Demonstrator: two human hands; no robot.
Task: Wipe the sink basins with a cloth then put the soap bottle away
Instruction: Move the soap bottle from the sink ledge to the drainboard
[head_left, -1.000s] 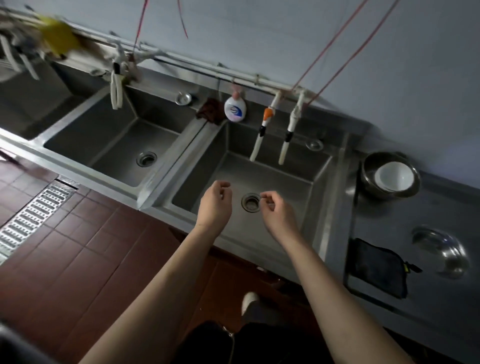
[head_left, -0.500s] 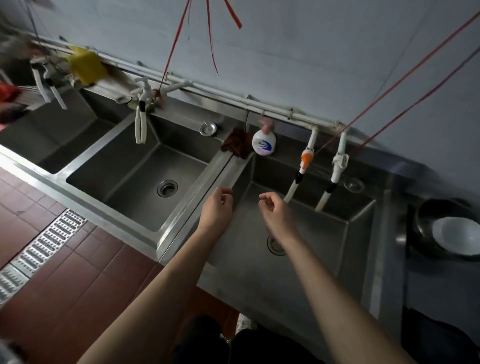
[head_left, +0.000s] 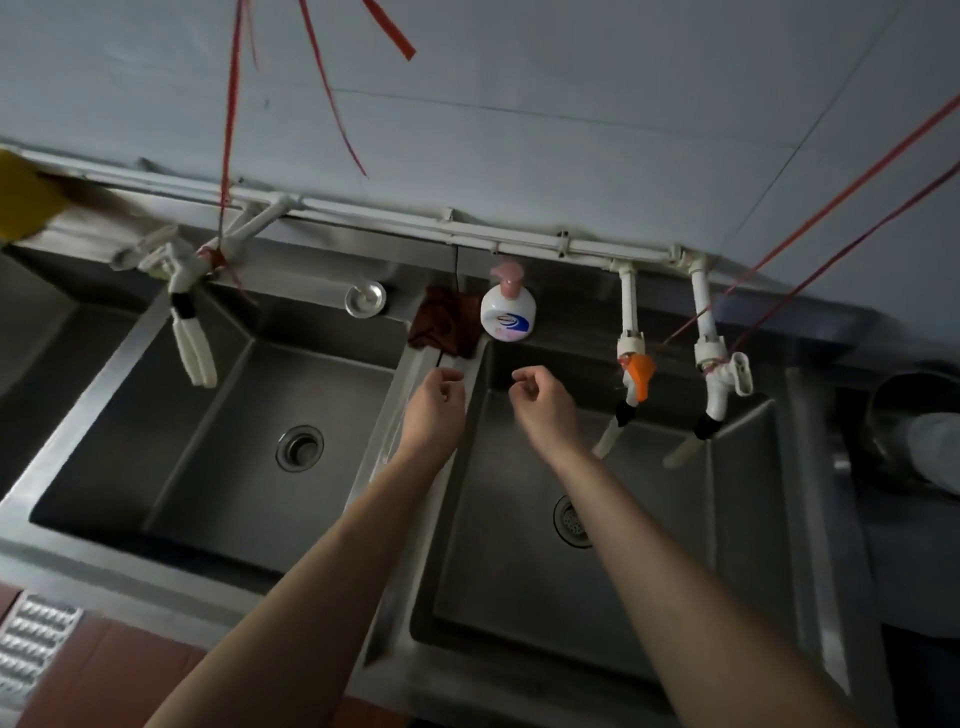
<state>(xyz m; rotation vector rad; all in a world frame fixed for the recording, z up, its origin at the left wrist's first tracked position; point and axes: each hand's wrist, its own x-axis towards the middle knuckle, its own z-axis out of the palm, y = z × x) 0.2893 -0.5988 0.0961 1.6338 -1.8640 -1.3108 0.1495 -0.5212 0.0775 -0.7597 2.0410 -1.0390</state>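
Both hands are reaching toward the cloth; wiping is not yet begun.

The left hand (head_left: 434, 402) and right hand (head_left: 545, 402) are hovering with fingers loosely curled, holding nothing. The cloth (head_left: 441, 327) is lying at 12 o'clock of the left hand, on the ledge between the two basins (head_left: 218, 467), touching the bottle (head_left: 508, 312) at its 3 o'clock. Recommended: be gripping the cloth's near edge and lifting clear, so the upright bottle is not being toppled.
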